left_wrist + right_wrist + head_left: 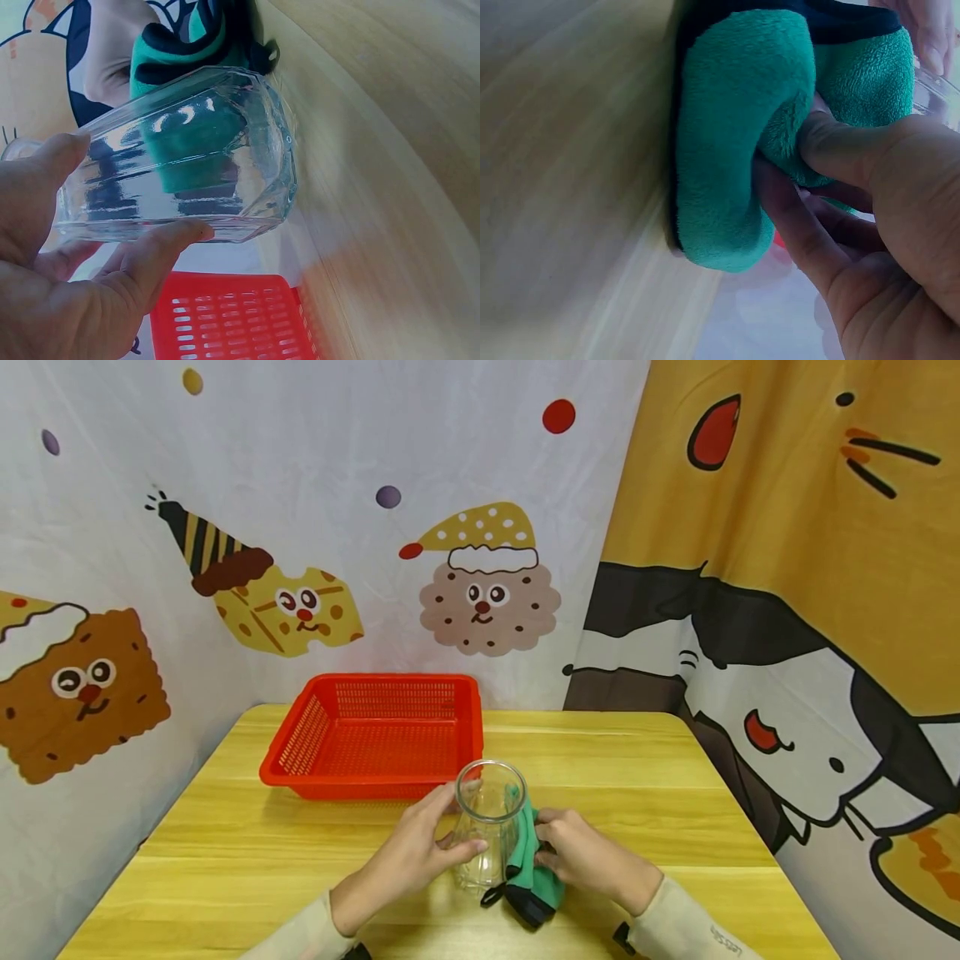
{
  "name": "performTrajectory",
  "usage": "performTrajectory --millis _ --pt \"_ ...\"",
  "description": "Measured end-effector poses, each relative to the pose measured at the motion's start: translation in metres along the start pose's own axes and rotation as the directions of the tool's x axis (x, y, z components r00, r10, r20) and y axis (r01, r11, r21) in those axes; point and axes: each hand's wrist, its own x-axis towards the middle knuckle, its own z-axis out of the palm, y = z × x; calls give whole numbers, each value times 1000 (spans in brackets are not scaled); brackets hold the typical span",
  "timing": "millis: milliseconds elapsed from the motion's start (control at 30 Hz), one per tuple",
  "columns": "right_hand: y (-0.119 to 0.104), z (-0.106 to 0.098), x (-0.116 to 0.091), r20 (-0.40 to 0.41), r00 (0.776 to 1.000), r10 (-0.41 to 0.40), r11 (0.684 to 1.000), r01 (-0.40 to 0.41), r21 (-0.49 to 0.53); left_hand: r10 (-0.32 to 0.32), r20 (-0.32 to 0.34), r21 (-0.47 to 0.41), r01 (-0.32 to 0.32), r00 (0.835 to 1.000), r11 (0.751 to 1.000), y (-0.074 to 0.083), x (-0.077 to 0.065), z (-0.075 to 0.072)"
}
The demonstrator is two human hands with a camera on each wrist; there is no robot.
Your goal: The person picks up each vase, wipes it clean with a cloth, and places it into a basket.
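A clear glass vase (491, 837) with a round rim and a faceted lower body stands on the table. My left hand (417, 846) grips its left side, thumb in front and fingers behind; the left wrist view shows thumb and fingers on opposite sides of the glass (187, 161). Against the vase's right side is a folded green cloth (542, 887) with black edging and a small black loop. My right hand (588, 853) pinches this cloth. In the right wrist view, thumb and fingers hold a fold of the fuzzy cloth (731, 142), whose far side is partly hidden.
Behind the vase, at the back left of the wooden table (645, 785), sits a red plastic basket (360, 791) with perforated walls. A printed curtain (315, 460) with cartoon figures hangs along the table's back and sides.
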Motion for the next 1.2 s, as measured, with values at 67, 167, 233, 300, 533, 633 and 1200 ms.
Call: performTrajectory --millis 67,167,233,300,533,633,1200 --pt "1 1 0 0 1000 -3 1000 3 -11 -7 3 -11 7 1000 1000 1 0 0" --pt "1 3 0 -5 1000 -4 1000 4 -25 -19 11 -34 20 1000 999 1 0 0" --pt "2 5 0 -8 1000 4 1000 -5 -24 -30 17 -46 31 999 998 1 0 0" --pt "2 6 -1 -7 1000 24 1000 -24 -9 -35 19 -50 36 999 998 1 -1 0" --pt "2 8 -3 -11 995 101 990 -99 98 -3 6 11 3 1000 1000 0 -1 0" --pt "3 10 -4 -23 993 115 986 -111 126 5 -2 35 -5 1000 999 0 0 0" --pt "7 14 -8 -117 991 62 985 -42 168 -3 -8 78 3 1000 997 -1 -1 0"
